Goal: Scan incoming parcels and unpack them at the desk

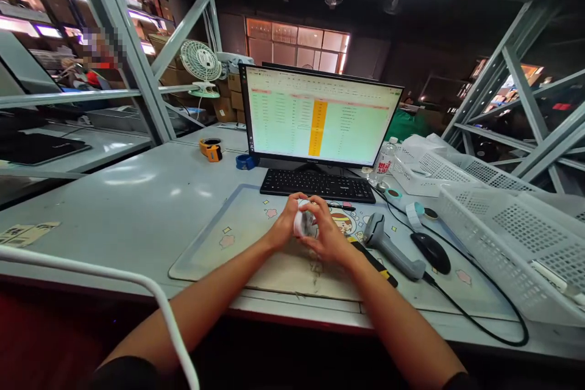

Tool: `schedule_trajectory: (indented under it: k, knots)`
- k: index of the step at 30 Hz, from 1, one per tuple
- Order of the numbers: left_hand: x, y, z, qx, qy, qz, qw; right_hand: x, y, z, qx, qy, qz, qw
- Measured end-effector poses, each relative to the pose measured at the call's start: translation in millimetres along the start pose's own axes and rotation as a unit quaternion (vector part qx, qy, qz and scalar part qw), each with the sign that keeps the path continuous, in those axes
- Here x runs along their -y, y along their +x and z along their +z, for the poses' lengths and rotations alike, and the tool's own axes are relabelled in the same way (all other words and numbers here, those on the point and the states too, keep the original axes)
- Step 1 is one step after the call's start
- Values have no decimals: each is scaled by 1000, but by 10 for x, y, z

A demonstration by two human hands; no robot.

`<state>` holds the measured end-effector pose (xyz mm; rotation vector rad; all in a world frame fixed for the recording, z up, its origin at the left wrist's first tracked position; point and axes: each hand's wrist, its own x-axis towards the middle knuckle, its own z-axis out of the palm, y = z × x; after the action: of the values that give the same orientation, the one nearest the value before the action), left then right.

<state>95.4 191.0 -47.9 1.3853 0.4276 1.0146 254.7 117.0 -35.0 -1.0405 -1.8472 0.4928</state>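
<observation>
Above the patterned desk mat (pixel 219 256), my left hand (pixel 286 225) and my right hand (pixel 329 234) are closed around a small round object (pixel 306 223). It has a white rim and a greyish face; its exact kind cannot be made out, and fingers cover parts of it. Just behind the hands lies a black keyboard (pixel 315 185), with a pen (pixel 342 207) in front of it. A grey barcode scanner (pixel 395 250) rests right of my right hand. Partly under my right forearm is a black and yellow utility knife (pixel 379 265).
A monitor (pixel 278 109) stands behind the keyboard. To the right are a mouse (pixel 430 251), its cable, a plastic bottle (pixel 386 161) and white perforated baskets (pixel 507 256). An orange tape dispenser (pixel 211 150) and a blue roll (pixel 247 162) sit left. A white tube (pixel 155 286) crosses the front left.
</observation>
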Motion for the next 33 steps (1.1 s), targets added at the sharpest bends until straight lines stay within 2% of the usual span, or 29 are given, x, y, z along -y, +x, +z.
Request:
schedule_trajectory:
  k: [2,3,4,6,7,9,11,13,15,17,19,21,23,25,28,33]
  knots:
    - [-129,59,-76,-50,-70,-69,994,41,-37,-81,-2,-102,-53,993]
    - [-201,82,-127,-78,-90,-89,989,66,-53,-130,-19,-111,-56,992]
    - [-269,95,-179,-101,-103,-98,985,89,-66,-182,-42,-84,-42,995]
    - [-370,94,-253,-112,-113,-96,983,130,-76,-279,-82,68,22,994]
    - [-395,83,-266,-96,-114,-88,985,146,-74,-317,-89,173,60,979]
    - [-397,50,-246,-50,-103,-59,992,174,-65,-362,-73,363,130,920]
    - [-360,20,-202,-15,-79,-11,997,197,-57,-365,-43,459,177,869]
    - [-325,0,-180,-8,-53,40,998,214,-54,-333,-19,490,201,848]
    - [-317,-16,-188,-16,6,96,995,214,-52,-281,-12,494,196,847]
    - [-334,-38,-203,-13,134,169,976,196,-46,-224,-23,479,177,860]
    - [-358,-67,-197,7,284,240,928,166,-38,-172,-39,447,163,879]
    - [-372,-97,-165,25,382,286,878,138,-31,-136,-53,409,161,897]
    - [-370,-119,-124,26,432,304,849,116,-26,-115,-65,375,166,910]
    - [-360,-129,-98,22,459,306,834,98,-23,-107,-75,350,173,918]
    - [-357,-116,-114,35,447,296,843,61,-21,-111,-84,340,176,920]
    - [-431,-49,-264,51,295,222,928,2,-28,-176,-80,383,176,903]
